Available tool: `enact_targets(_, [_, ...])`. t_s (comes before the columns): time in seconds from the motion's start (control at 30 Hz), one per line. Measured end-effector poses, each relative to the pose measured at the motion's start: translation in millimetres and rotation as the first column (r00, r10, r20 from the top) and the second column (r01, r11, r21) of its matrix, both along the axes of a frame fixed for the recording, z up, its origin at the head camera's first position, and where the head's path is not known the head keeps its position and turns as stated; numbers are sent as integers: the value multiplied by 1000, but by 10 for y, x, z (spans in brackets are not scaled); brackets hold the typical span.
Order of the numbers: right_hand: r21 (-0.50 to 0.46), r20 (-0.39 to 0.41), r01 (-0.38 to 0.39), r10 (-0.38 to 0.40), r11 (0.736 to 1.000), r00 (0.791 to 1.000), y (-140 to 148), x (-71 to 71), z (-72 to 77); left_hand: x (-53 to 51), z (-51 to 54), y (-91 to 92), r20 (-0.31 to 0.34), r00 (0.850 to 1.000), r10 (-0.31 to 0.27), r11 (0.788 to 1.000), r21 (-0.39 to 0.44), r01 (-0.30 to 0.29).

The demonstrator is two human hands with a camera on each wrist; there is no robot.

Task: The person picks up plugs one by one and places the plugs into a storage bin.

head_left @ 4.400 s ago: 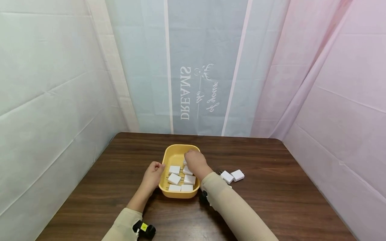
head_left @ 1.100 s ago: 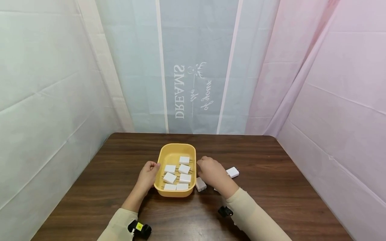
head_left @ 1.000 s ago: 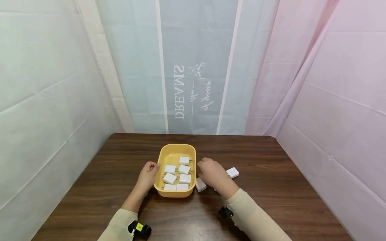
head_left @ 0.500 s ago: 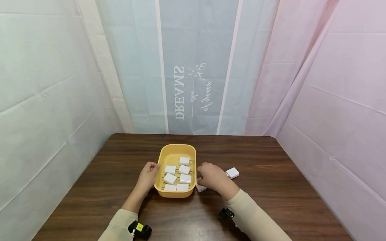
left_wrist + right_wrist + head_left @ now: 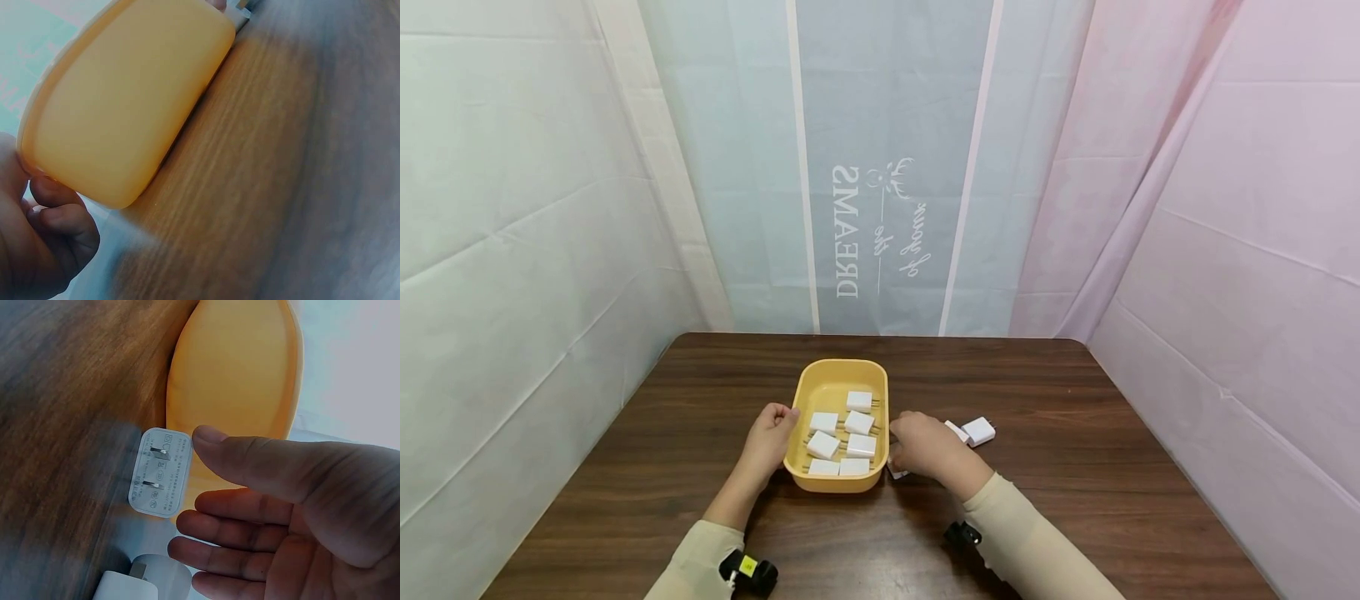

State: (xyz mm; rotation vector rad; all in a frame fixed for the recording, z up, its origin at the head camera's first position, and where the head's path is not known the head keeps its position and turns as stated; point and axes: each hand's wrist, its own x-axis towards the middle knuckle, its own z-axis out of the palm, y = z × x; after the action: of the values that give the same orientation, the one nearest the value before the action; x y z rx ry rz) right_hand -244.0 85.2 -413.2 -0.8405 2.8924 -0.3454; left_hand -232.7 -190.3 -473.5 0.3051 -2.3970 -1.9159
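Note:
My left hand (image 5: 766,442) pinches the left rim of a yellow plastic bin (image 5: 829,395), thumb over the edge and fingers curled below it. In the bin lie several white charger plugs (image 5: 861,446), mostly in its near and right part. Just outside the bin's right wall, my right hand (image 5: 931,447) is at another charger plug (image 5: 161,475), which shows its two prongs and printed face. The right thumb is at that plug's corner, while the other fingers are loosely bent beside it. Mostly the hand hides this plug in the head view.
Right of the right hand, two more white charger plugs, one partly covered (image 5: 957,432) and one whole (image 5: 979,431), lie on the dark wooden table (image 5: 1037,492). A black wrist camera (image 5: 748,573) is strapped to the left sleeve. Hanging cloth (image 5: 910,250) stands behind the table.
My right hand has come out of the bin and then lowered toward the charger plug beside its right wall. The left hand has kept its hold on the rim.

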Motion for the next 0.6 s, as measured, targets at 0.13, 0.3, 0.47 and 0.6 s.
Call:
enact_targets(0.13, [11, 4, 2, -2, 1000, 1000, 0, 17, 4, 1, -5, -1, -1, 1000, -4, 1000, -12, 4])
enact_targets(0.3, [18, 4, -3, 3, 1000, 1000, 4, 29, -29, 3, -21, 4, -7, 1000, -5, 1000, -16, 5])
enact_targets(0.47, [31, 13, -4, 3, 1000, 1000, 6, 20, -84, 17, -26, 13, -6, 1000, -3, 1000, -14, 3])
enact_targets(0.6, [34, 8, -11, 10, 999, 1000, 0, 11, -99, 21, -28, 12, -7, 1000, 2, 1000, -15, -2])
